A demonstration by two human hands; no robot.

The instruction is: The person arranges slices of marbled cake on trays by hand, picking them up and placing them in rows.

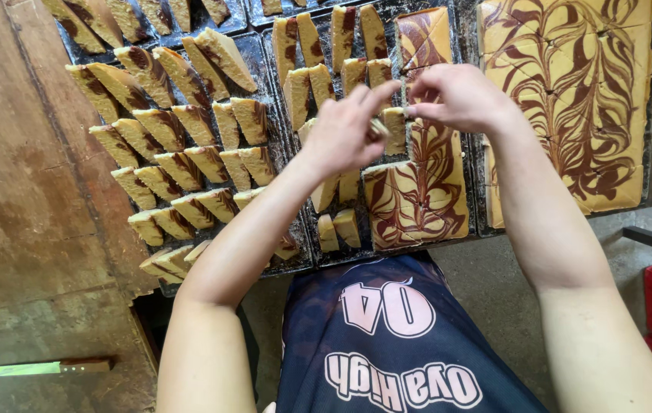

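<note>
your left hand (345, 130) pinching a small cake bit | right hand (452, 95) at its 3 o'clock, fingertips pinched on the slice (395, 130) between them | slice runs 12–6, over the marble slab (417, 191) | right hand's closer

Both arms are bare from the shoulder down — no sleeves, watch or rings visible. The person wears a dark navy top (410, 336) with a mottled print and pale pink-white lettering and numerals (seen upside down).
</note>
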